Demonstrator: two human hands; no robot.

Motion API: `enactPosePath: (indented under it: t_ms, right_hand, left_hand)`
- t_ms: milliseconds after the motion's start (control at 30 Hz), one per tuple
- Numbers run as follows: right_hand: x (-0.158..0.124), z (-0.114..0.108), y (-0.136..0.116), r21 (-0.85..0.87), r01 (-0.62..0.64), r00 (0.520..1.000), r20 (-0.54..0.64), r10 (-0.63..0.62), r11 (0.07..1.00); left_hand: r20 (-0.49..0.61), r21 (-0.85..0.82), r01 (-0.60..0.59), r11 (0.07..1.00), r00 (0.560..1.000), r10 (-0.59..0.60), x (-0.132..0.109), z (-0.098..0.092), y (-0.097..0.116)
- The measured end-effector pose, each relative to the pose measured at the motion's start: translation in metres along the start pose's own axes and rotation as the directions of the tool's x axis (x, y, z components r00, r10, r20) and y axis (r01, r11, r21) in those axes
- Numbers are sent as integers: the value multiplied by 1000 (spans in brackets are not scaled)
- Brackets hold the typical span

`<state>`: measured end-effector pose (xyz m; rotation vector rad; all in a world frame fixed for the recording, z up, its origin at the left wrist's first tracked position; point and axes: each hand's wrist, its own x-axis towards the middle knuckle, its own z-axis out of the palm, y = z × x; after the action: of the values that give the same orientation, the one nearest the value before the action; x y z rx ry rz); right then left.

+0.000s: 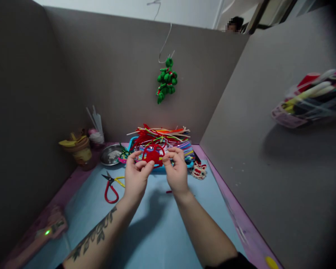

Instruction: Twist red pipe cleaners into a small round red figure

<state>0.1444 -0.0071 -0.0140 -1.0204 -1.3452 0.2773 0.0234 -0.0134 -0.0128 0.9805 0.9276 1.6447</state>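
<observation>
Both of my hands are raised over the blue mat and pinch a small red pipe-cleaner piece between them. My left hand grips its left side with thumb and fingers closed. On the right side, my right hand pinches it with curled fingers. Just behind the hands lies a blue tray piled with many coloured pipe cleaners.
Red-handled scissors lie left of my hands. A metal dish, a cup holder with yellow items and a small red-white figure stand around the tray. A green ornament hangs on the back wall; a basket is on the right wall.
</observation>
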Motion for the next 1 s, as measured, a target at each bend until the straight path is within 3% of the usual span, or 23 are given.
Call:
enactPosePath:
  t_ms: [100, 200, 467, 800, 1000]
  right_hand:
    - [6, 2, 12, 146, -165, 986, 56, 158, 976]
    - [9, 3, 19, 186, -231, 971, 101, 216, 955]
    - [3, 0, -3, 8, -6, 999, 42, 5, 1000]
    - [1, 5, 3, 47, -72, 993, 95, 67, 996]
    - [0, 5, -1, 64, -92, 990, 116, 84, 994]
  left_hand:
    - [20, 32, 2, 999, 1000, -3, 1, 0, 0]
    - [1, 15, 31, 999, 1000, -31, 4, -1, 1]
    - [-64, -71, 115, 991, 991, -120, 10, -1, 10]
    - [6, -137, 58, 989, 998, -58, 7, 0, 7]
    - [8, -90, 75, 993, 997, -75, 6, 0, 9]
